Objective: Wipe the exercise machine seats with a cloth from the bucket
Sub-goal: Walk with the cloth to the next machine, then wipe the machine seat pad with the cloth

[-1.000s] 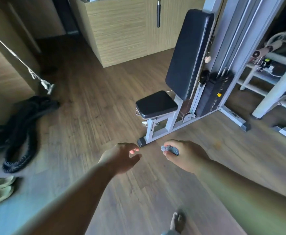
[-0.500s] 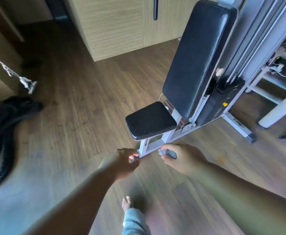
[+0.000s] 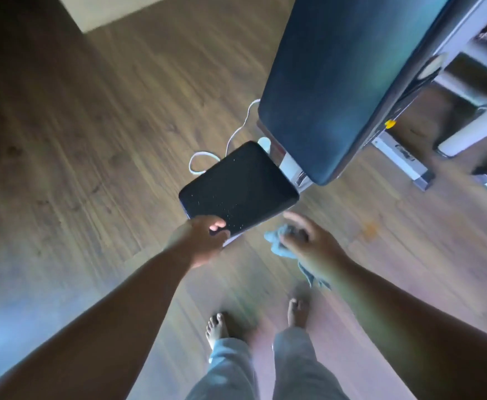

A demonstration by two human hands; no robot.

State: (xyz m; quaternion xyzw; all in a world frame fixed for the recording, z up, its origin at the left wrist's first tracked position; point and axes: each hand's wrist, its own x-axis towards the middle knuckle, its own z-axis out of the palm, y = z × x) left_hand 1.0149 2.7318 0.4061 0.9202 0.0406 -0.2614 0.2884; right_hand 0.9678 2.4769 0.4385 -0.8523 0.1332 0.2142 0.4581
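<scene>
The machine's small black seat pad (image 3: 238, 184) lies just ahead of me, speckled with pale dust. Its long black backrest (image 3: 343, 79) rises to the upper right. My left hand (image 3: 200, 241) hovers over the seat's near left corner, fingers loosely curled, holding nothing. Just off the seat's near right edge, my right hand (image 3: 313, 245) grips a crumpled grey-blue cloth (image 3: 278, 242). A tail of the cloth hangs below the wrist. The bucket is out of view.
A white cable (image 3: 222, 148) loops on the wooden floor behind the seat. The machine's white frame and a floor foot (image 3: 404, 160) stand to the right, with a yellow pin (image 3: 390, 124) on the weight stack. My bare feet (image 3: 216, 327) stand close below the seat.
I have stepped up to the machine, so the seat now sits right under my hands. The cloth has loosened in my right hand and its tail now hangs down.
</scene>
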